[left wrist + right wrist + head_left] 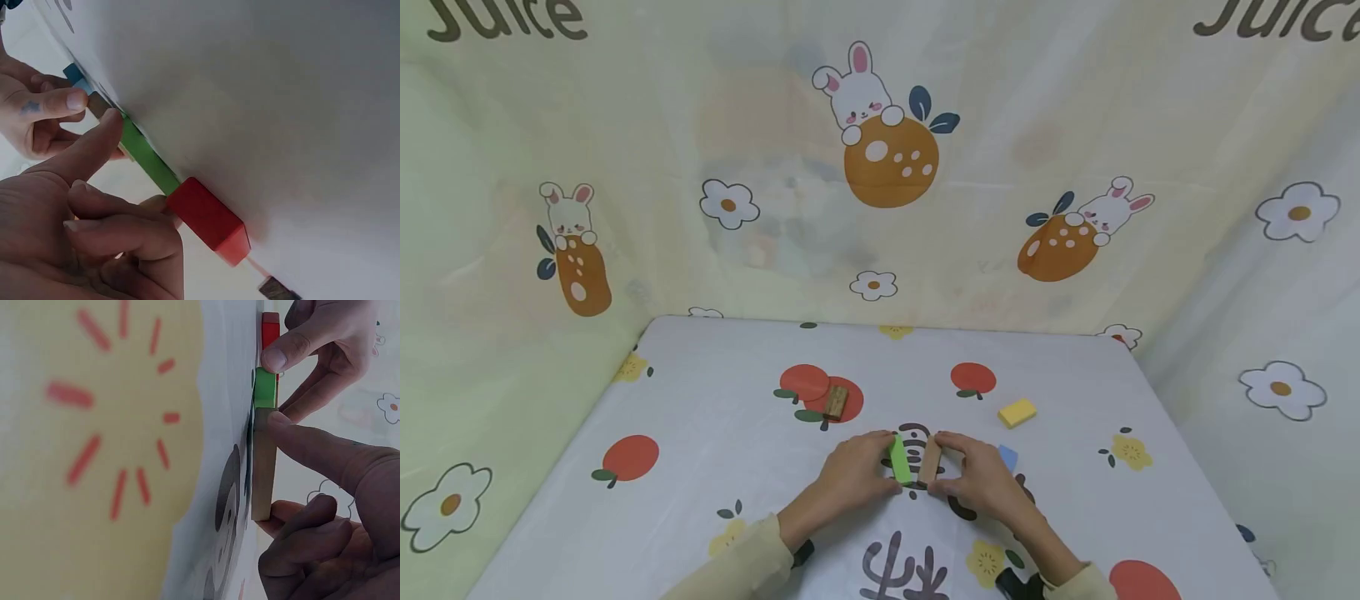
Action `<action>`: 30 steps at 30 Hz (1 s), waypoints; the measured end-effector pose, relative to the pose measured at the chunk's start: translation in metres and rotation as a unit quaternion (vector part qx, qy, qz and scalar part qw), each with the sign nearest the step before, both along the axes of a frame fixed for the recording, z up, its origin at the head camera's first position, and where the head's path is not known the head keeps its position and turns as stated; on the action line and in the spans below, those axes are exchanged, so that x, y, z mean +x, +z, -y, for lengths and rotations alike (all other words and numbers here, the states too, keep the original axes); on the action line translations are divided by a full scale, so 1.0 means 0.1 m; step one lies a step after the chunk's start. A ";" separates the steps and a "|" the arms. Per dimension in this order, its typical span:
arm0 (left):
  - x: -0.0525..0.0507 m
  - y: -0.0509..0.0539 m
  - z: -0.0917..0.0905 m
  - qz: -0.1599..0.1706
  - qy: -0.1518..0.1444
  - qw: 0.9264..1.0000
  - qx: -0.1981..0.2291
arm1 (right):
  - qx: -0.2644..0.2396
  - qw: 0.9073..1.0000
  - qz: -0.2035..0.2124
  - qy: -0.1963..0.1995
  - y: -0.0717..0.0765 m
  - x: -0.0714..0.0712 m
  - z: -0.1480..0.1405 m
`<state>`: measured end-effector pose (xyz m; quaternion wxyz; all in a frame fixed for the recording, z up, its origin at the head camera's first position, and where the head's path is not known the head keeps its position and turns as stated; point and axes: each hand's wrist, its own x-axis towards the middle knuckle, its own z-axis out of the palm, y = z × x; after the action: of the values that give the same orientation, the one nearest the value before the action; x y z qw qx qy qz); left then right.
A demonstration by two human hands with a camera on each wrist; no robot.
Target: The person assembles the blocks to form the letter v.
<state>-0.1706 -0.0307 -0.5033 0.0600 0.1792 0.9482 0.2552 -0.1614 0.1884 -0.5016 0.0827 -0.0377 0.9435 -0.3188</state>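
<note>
Between the thumb and fingertips of my left hand a green block is pinched at its two ends, resting on the table. My right hand pinches a light brown wooden block the same way. The two blocks stand a small gap apart, slightly slanted toward each other at the far or near ends. A red block shows beside the left fingers in the left wrist view; in the head view the left hand hides it. Partly behind the right hand lies a blue block.
Farther back on the white printed table are a dark wood-grained block, to the left, and a yellow block, to the right. A printed curtain hangs behind the table and along both sides.
</note>
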 end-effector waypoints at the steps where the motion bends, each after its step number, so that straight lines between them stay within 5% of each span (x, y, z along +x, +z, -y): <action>1: 0.01 0.01 -0.01 -0.002 0.001 1.000 -0.003 | 0.000 1.000 -0.003 0.003 0.00 0.00 0.00; 30: 0.04 -0.03 -0.07 -0.019 0.012 0.998 -0.061 | 0.036 0.999 -0.021 0.022 0.02 0.05 0.07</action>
<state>-0.1661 -0.0241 -0.5060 0.0500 0.1682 0.9652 0.1940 -0.1565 0.1813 -0.4998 0.0716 -0.0625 0.9547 -0.2819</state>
